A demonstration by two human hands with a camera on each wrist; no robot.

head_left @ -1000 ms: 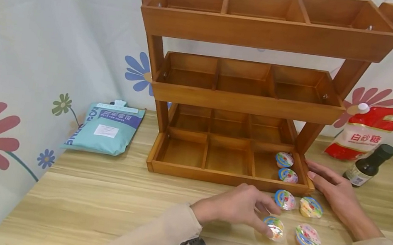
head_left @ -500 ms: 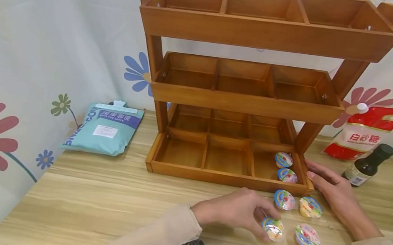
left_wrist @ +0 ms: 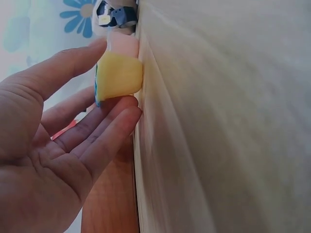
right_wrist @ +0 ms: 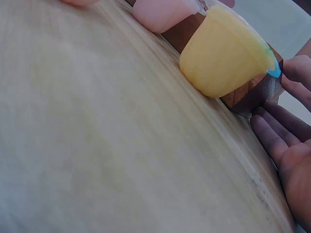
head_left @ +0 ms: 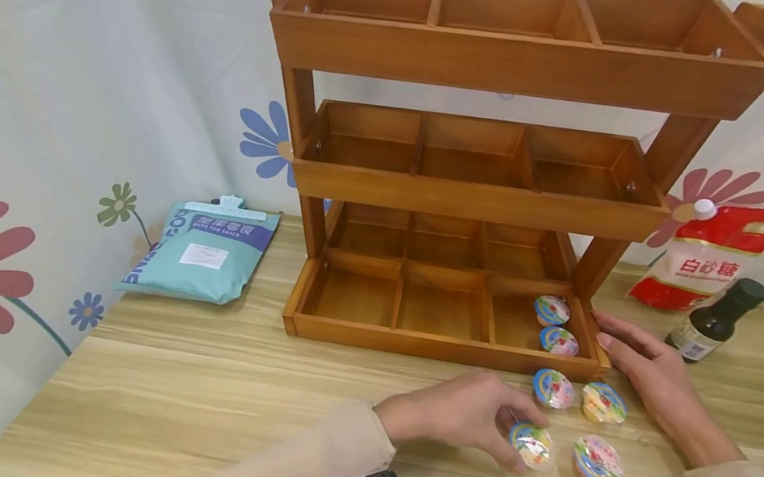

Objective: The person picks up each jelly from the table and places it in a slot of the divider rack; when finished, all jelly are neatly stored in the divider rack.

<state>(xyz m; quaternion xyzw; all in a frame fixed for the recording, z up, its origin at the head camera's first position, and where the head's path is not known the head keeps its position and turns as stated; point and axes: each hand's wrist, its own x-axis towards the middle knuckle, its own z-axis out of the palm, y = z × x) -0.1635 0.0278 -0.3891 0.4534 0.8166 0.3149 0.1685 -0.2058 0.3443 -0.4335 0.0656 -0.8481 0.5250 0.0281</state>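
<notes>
Standing lid-up on the pale wood-grain table [head_left: 182,406], noted first: a small yellow plastic cup [left_wrist: 119,75] with a shiny, blue-edged printed lid. Held in a light pinch by the left hand [head_left: 463,413], thumb to one side and curved fingers to the other; cannot tell how firmly. Step in hand, as judged: taking hold of the cup, not yet lifting. Next, would want a surer squeeze below the lid, then a level lift clear of neighbours and over the low front board, probably toward the right front compartment [head_left: 512,318], beside two blue-lidded cups [head_left: 560,342] already there. Best to avoid nudging the loose ones close by: a pink plastic cup [head_left: 598,460] just to the right, another pink-lidded cup [head_left: 553,389] near the front board, a second yellow cup [right_wrist: 226,56] beside that. Farther right, the right hand [head_left: 653,370], fingers extended and holding nothing, touching the right end of the brown wooden three-tier shelf [head_left: 480,61], perhaps as a steadying touch. Well apart: a teal snack pouch [head_left: 203,258] at left, a red-and-white pouch [head_left: 704,263] and a dark glass bottle [head_left: 707,327] at right.
</notes>
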